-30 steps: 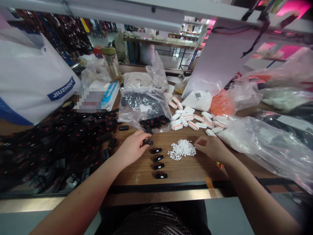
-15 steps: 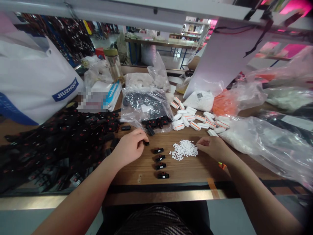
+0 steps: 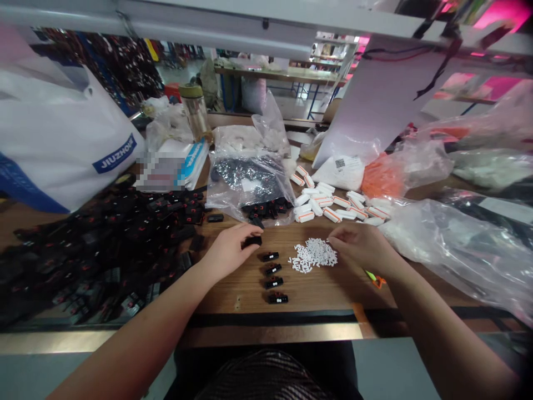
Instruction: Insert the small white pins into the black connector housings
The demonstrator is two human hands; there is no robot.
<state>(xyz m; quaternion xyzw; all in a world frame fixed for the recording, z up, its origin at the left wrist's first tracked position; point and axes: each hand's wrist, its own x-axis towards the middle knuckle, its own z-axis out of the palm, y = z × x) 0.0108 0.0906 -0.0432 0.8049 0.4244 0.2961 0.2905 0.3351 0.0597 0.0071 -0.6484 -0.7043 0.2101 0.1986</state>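
Note:
My left hand [image 3: 231, 251] pinches a small black plastic block [image 3: 253, 241] between thumb and fingers, a little above the table. Just right of and below it, several similar black blocks [image 3: 273, 269] form a column, with small white dots on their faces. A heap of tiny white pegs [image 3: 314, 254] lies right of that column. At the heap's right edge my right hand [image 3: 358, 242] has its thumb and fingertips together; anything between them is too small to make out.
A large pile of black parts [image 3: 104, 250] covers the left side. Behind are an opened plastic bag of black parts [image 3: 250, 178] and white pieces with orange stripes [image 3: 320, 200]. Clear bags [image 3: 458, 244] fill the right. An orange and green item [image 3: 377, 279] lies by my right forearm.
My left hand has shifted right with the black block, which shows more now. My right hand has moved slightly left and up, to the edge of the white pegs.

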